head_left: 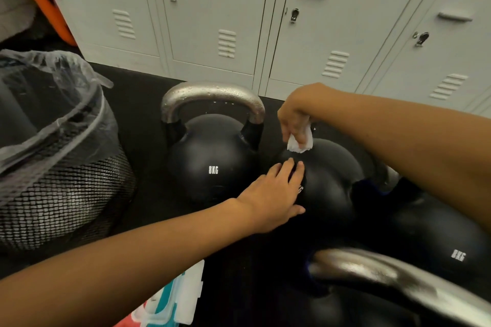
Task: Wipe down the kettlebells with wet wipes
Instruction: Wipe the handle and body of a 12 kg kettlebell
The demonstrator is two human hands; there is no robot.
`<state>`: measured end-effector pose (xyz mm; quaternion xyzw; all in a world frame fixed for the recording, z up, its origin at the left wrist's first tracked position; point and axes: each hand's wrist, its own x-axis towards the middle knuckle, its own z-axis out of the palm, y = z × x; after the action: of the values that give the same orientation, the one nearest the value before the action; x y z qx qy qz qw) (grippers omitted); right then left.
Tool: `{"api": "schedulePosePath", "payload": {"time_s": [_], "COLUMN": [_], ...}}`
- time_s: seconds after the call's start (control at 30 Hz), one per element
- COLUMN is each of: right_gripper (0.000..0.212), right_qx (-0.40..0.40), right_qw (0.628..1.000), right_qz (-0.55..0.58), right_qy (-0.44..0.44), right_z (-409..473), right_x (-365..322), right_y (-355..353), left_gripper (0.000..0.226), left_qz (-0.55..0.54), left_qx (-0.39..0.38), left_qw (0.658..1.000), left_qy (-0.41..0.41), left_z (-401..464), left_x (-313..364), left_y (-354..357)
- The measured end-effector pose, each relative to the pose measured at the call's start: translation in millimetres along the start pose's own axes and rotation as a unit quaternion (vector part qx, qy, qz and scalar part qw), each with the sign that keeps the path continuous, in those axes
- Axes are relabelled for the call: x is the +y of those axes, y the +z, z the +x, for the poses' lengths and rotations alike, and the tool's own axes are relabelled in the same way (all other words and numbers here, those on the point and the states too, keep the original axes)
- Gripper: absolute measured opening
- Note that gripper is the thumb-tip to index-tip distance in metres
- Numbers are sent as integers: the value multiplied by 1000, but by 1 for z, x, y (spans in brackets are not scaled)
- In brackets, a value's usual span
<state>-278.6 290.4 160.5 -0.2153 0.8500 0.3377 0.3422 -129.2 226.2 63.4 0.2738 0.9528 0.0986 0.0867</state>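
Note:
An upright black 8KG kettlebell (212,164) with a wet silver handle stands on the dark floor in the middle. To its right a second black kettlebell (329,180) lies tipped, its handle pointing right. My left hand (273,194) rests flat with straight fingers on the tipped bell's left side. My right hand (295,117) pinches a crumpled white wet wipe (300,142) just above the top of that bell. A third 8KG kettlebell (438,244) sits at the right, and another silver handle (393,273) shows near the bottom right.
A black mesh bin (61,183) lined with a clear bag stands at the left. Grey lockers (239,21) run along the back. A wet wipe packet (172,297) lies on the floor at the bottom, under my left forearm.

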Motion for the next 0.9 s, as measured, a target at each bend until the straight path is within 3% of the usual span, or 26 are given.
{"api": "schedulePosePath", "payload": {"time_s": [0.27, 0.43, 0.57, 0.73, 0.9], "right_gripper": [59, 61, 39, 57, 66], "right_qx": [62, -19, -47, -10, 40], "right_qw": [983, 955, 975, 997, 984], "right_qz": [139, 287, 218, 73, 147], "right_qy": [106, 69, 20, 35, 95], "right_z": [9, 7, 1, 6, 8], "right_x": [4, 26, 23, 0, -1], "right_y": [8, 1, -6, -5, 7], "left_gripper": [86, 87, 91, 92, 95], "left_qz": [28, 28, 67, 69, 86], "left_qx": [7, 8, -9, -23, -46], "left_qw": [999, 999, 998, 997, 995], "left_qy": [15, 18, 17, 14, 26], "left_z": [5, 3, 4, 5, 5], "left_x": [-4, -3, 0, 1, -2], "left_y": [7, 8, 7, 5, 1]}}
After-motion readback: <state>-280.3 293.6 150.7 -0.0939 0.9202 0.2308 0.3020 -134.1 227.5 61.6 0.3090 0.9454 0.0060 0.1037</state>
